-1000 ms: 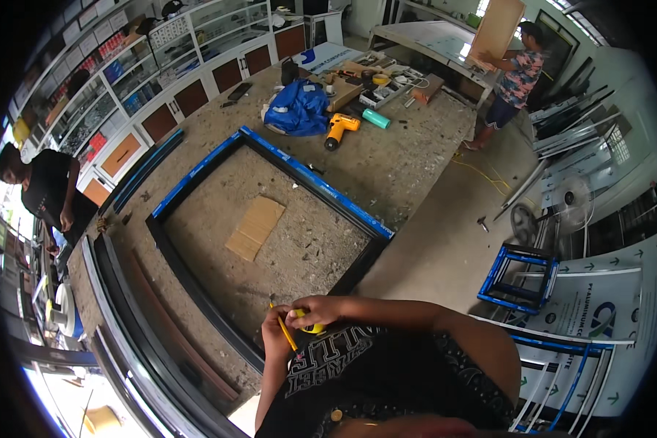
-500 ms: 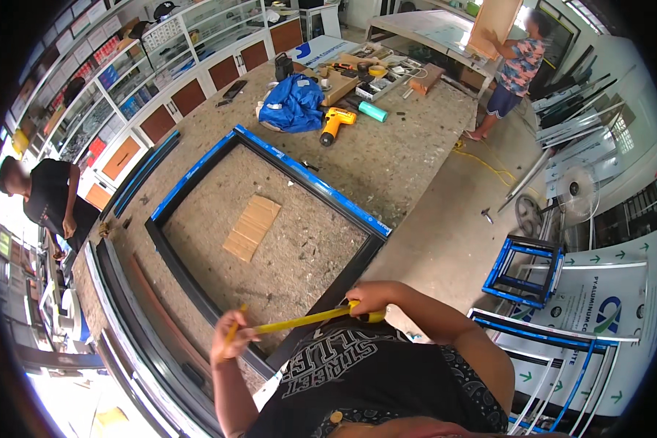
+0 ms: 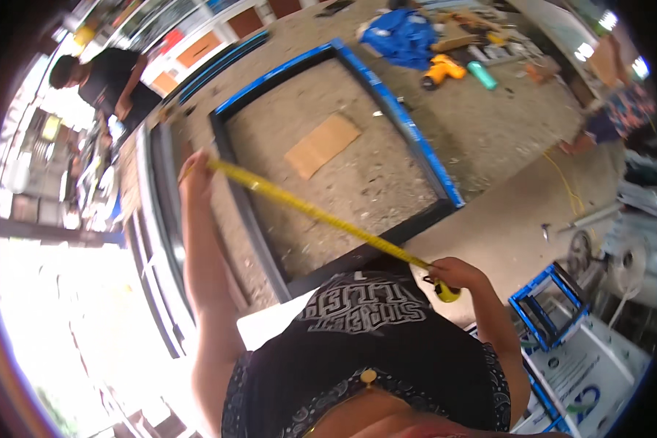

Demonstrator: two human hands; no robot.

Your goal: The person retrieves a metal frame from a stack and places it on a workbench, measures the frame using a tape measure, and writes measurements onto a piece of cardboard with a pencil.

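Observation:
A yellow tape measure blade stretches slantwise between my hands, above the near-left part of a black rectangular frame with blue film on two sides. My left hand is closed on the blade's free end, over the frame's left side. A thin yellow stick shows at those fingers, blurred. Low on the right, just past the frame's near end, my right hand grips the tape measure case. Inside the frame a piece of brown cardboard lies on the worktable.
Long dark profiles run along the table's left edge. A yellow drill, blue cloth and teal cylinder lie at the back. One person stands left, another far right. A small blue-and-black frame stands right.
My hands have moved apart, left hand out to the left and farther away, right hand to the right. Much more tape blade is drawn out. The view has turned and shifted.

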